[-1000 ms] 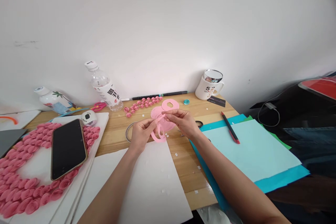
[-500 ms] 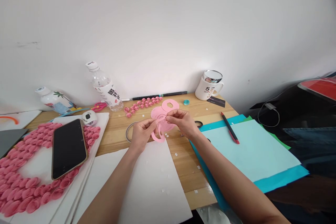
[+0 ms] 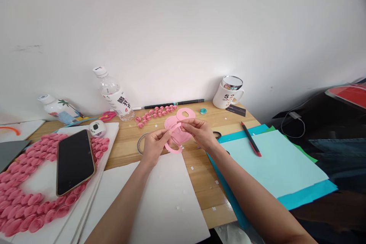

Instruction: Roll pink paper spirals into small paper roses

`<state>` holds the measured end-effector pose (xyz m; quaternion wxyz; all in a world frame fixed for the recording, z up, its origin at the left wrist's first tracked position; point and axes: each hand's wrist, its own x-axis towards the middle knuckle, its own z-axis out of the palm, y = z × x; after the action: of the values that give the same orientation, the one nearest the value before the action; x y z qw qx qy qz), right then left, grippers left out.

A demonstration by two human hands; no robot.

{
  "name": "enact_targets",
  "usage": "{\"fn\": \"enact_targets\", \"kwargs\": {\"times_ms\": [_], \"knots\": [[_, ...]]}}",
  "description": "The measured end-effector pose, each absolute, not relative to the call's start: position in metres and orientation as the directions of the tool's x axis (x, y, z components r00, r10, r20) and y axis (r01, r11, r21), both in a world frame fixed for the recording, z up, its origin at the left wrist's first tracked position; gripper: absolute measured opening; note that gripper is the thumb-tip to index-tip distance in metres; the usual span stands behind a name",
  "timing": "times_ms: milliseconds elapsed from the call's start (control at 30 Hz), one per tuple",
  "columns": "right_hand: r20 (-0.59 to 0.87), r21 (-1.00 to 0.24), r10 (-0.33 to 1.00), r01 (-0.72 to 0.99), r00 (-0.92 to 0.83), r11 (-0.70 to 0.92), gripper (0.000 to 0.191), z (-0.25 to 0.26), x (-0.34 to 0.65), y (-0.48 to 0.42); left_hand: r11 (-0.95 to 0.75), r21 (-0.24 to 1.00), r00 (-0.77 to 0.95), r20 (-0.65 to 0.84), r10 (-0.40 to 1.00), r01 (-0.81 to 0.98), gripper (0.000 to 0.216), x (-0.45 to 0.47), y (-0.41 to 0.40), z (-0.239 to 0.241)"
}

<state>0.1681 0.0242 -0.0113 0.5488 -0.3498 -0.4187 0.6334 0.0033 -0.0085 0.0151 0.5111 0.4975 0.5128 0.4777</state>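
Observation:
Between my two hands is a curled pink paper strip (image 3: 173, 148), its loop hanging below the fingers. My left hand (image 3: 154, 145) pinches it from the left, fingers closed. From the right, my right hand (image 3: 198, 131) pinches the strip's upper end between thumb and fingertips. Just behind, on the wooden table, lie pink paper rings (image 3: 185, 114), partly hidden by my hands. Small pink rolled paper flowers (image 3: 156, 113) sit farther back, with one teal paper roll (image 3: 203, 111) to their right. A tape roll (image 3: 140, 144) rests beside my left hand.
On the left, a phone (image 3: 76, 162) lies on a board of pink paper flowers (image 3: 28, 200). A water bottle (image 3: 116, 97) and white mug (image 3: 227, 93) stand near the wall. Right are blue paper sheets (image 3: 274, 160) and a pen (image 3: 251, 139). White board (image 3: 162, 198) lies in front.
The hanging pink strip has shifted its curl slightly, its lower loop now a little rounder and farther right. Both hands keep nearly the same place and pinch.

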Motion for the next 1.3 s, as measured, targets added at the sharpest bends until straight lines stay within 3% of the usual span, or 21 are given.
{"fn": "enact_targets", "kwargs": {"times_ms": [433, 733, 1067, 1300], "knots": [[0.045, -0.927, 0.995, -0.375, -0.093, 0.007, 0.016, -0.0081, 0.1680, 0.0233, 0.059, 0.998, 0.023, -0.060, 0.998, 0.009, 0.025, 0.0021, -0.0075, 0.0108], [-0.006, -0.917, 0.992, -0.394, -0.127, -0.056, 0.024, -0.0087, 0.1681, 0.0240, 0.064, 0.998, 0.002, -0.064, 0.998, -0.007, 0.029, 0.0029, -0.0075, 0.0141], [0.068, -0.928, 0.992, -0.372, -0.103, 0.025, 0.014, -0.0103, 0.1692, 0.0234, 0.075, 0.997, 0.024, -0.075, 0.997, -0.008, 0.025, 0.0038, -0.0090, 0.0162], [0.039, -0.917, 0.997, -0.400, -0.062, 0.010, 0.016, -0.0077, 0.1667, 0.0237, 0.070, 0.997, 0.017, -0.069, 0.997, -0.026, 0.029, 0.0021, -0.0079, 0.0143]]}}
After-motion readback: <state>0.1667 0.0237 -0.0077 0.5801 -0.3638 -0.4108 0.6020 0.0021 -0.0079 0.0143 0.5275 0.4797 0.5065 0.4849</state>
